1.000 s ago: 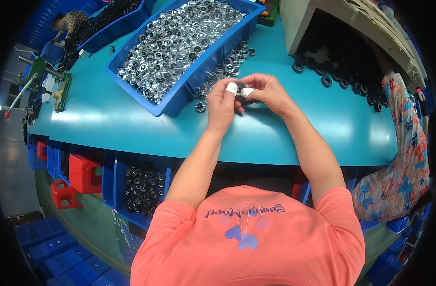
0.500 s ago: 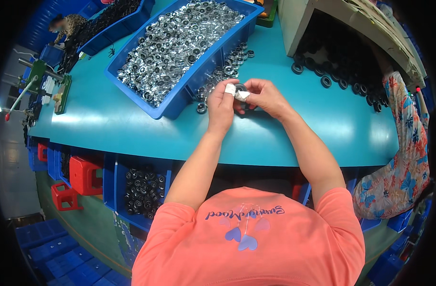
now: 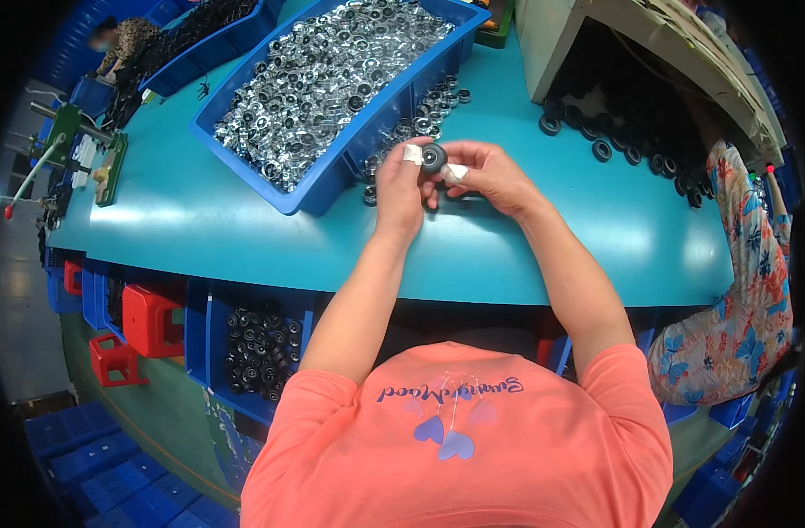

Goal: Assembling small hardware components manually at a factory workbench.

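A small toy wheel (image 3: 433, 157) with a black tyre and a pale centre is held between my two hands over the teal table. My left hand (image 3: 399, 194) grips its left side, with white tape round the thumb. My right hand (image 3: 493, 179) pinches the right side, and its thumb is taped too. Some fingertips are hidden under the wheel. Just beyond my left hand, a blue bin (image 3: 288, 201) is heaped with clear and silvery wheel hubs (image 3: 332, 88). More loose hubs (image 3: 433, 107) lie along the bin's right side.
Black tyres (image 3: 602, 151) spill from a pale box (image 3: 543, 53) at the right. A co-worker's floral sleeve (image 3: 741, 255) is beside it. A green hand press (image 3: 107, 167) stands at the left. Below the table are a blue bin of black wheels (image 3: 261, 352) and red stools (image 3: 147, 321).
The wheel has been turned so its round face now shows between my hands. My left hand has shifted slightly left, and my right thumb has moved to the wheel's lower right.
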Motion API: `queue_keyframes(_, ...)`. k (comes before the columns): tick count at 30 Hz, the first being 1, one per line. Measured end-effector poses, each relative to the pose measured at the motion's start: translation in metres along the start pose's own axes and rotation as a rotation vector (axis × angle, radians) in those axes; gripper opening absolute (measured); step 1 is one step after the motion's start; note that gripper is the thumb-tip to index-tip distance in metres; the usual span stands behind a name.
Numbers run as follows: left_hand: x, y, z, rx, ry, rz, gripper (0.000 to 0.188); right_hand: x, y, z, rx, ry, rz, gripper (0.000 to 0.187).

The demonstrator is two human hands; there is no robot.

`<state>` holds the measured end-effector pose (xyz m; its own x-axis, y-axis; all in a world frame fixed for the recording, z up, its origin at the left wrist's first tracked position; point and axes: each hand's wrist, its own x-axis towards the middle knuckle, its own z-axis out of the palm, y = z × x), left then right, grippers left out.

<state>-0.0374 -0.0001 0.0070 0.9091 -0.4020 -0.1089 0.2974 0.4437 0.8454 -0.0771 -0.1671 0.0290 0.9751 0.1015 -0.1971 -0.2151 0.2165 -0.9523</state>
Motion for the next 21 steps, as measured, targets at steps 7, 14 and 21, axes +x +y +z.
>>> queue_keyframes(7,-0.002,0.001,0.002,-0.059,-0.08,-0.064,0.037,0.002,0.005,-0.004,-0.224,0.072,-0.273,0.045)
queue_keyframes(14,-0.005,0.003,0.005,-0.064,-0.18,-0.229,0.053,0.003,0.009,0.002,-0.545,0.203,-0.524,0.044)
queue_keyframes(21,-0.01,0.009,0.001,-0.074,-0.22,-0.418,0.068,-0.004,0.002,0.008,-0.662,0.141,-0.511,0.054)
